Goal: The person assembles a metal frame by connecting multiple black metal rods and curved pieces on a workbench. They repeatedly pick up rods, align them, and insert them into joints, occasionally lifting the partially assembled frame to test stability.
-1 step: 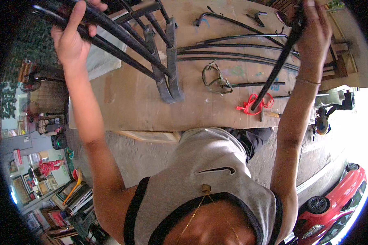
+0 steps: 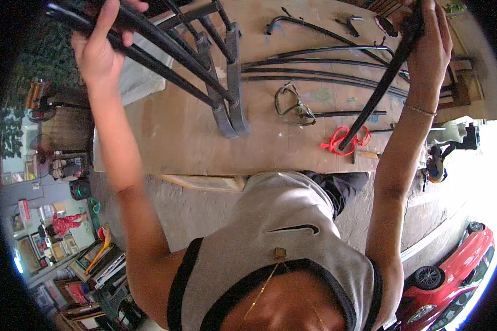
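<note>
My left hand (image 2: 100, 48) is wrapped round one of the black tubes (image 2: 165, 47) of a metal frame at the upper left, thumb raised over it. The tubes run down to two flat grey-black curved bars (image 2: 238, 110) resting on the table. At the upper right, my right hand (image 2: 429, 47) is closed on a long black rod (image 2: 382, 85). It slants down to the left, its lower end among a loose red strap (image 2: 331, 144). The upper end of the rod is hidden by my hand and the picture's edge.
On the cardboard-covered table (image 2: 171, 143) lie several thin black rods (image 2: 315, 62), a bundled greenish cord (image 2: 284, 113) and a wooden-handled hammer (image 2: 367, 155). A wooden frame (image 2: 204, 182) sits below the near edge. A red car (image 2: 453, 270) stands at the lower right.
My right hand has shifted slightly outward to the right, and the rod's upper part has tilted with it. My left hand keeps its hold on the tube.
</note>
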A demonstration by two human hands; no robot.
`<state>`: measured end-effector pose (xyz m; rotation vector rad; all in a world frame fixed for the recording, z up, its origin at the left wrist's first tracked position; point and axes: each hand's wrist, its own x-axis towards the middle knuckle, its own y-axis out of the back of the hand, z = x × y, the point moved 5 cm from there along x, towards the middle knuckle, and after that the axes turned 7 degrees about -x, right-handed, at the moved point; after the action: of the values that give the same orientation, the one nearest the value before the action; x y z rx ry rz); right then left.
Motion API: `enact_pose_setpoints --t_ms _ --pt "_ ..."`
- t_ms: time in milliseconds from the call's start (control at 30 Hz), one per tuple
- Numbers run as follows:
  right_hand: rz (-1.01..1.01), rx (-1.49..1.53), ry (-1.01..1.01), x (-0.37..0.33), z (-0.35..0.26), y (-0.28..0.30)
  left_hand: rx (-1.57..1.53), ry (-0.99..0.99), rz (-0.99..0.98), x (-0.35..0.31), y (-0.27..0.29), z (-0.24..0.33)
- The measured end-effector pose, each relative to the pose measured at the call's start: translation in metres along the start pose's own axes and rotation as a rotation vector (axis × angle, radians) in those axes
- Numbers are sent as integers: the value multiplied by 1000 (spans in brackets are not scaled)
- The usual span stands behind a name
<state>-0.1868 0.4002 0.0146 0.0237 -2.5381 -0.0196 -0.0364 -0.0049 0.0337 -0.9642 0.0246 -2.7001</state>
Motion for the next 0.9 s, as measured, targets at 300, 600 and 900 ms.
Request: enact_pose_setpoints --t_ms 300,600,900 --pt "-41 264 -120 2 35 13 -11 -16 120 -9 -25 7" --pt "159 40 -344 -15 31 18 67 442 354 -26 -19 -5" --pt "161 -166 -33 54 -6 38 35 61 44 -10 -38 14"
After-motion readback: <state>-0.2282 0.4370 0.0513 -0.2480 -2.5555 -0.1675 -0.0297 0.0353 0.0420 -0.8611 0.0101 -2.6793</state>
